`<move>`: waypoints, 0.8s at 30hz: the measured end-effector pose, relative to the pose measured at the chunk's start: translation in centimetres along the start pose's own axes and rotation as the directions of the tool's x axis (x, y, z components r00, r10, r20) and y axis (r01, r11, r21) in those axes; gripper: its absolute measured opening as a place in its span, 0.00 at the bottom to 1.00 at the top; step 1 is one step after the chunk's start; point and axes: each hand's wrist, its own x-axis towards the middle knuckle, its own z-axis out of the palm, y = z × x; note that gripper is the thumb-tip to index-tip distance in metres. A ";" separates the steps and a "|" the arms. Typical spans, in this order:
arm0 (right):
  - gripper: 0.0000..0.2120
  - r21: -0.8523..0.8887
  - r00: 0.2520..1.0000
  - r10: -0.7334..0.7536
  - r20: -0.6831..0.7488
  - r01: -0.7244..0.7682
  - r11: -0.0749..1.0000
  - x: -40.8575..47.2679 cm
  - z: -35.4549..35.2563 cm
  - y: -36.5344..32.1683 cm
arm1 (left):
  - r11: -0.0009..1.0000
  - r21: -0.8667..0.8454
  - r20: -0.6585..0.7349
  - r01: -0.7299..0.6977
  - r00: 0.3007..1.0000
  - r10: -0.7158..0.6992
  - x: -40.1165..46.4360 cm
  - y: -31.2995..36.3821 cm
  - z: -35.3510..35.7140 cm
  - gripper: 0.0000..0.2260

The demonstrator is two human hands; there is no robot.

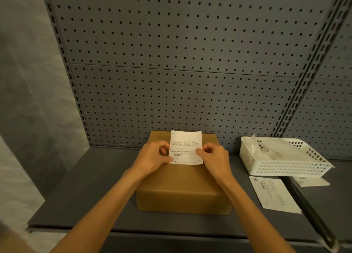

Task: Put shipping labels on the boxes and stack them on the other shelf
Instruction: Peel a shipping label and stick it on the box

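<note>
Label [185, 147] is held over box [183, 173] top, toward its 12 o'clock edge; pinched at both side edges, likely so it can be squared and kept taut before sticking; whether it is already stuck down cannot be told. Left hand [152, 157] is curled on label's 9 o'clock edge; right hand [215, 158] on its 3 o'clock edge; label lies between the fingertips. Box sits mid-shelf [80, 195]; basket [282, 157] at 3 o'clock of it, spare sheet [274, 194] nearer, toward 4 o'clock.
</note>
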 end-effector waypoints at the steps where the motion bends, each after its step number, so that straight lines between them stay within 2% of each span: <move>1: 0.11 0.002 1.000 -0.001 -0.003 0.001 1.000 0.0 0.0 0.0 | 1.000 0.009 0.000 -0.001 1.000 0.001 0.0 0.0 0.0 0.11; 7: 0.10 0.011 1.000 -0.002 -0.009 0.002 1.000 -0.1 0.0 0.0 | 0.997 -0.017 -0.043 0.075 0.996 -0.075 0.3 -0.3 0.1 0.19; 16: 0.10 -0.001 1.000 0.005 -0.003 -0.005 1.000 0.0 0.2 0.2 | 0.996 0.035 -0.143 0.086 0.987 -0.080 1.4 -0.3 1.0 0.12; 24: 0.08 -0.018 1.000 0.018 0.003 -0.018 1.000 0.0 0.1 0.1 | 0.967 0.227 -0.208 0.118 0.976 -0.070 3.2 0.3 1.0 0.09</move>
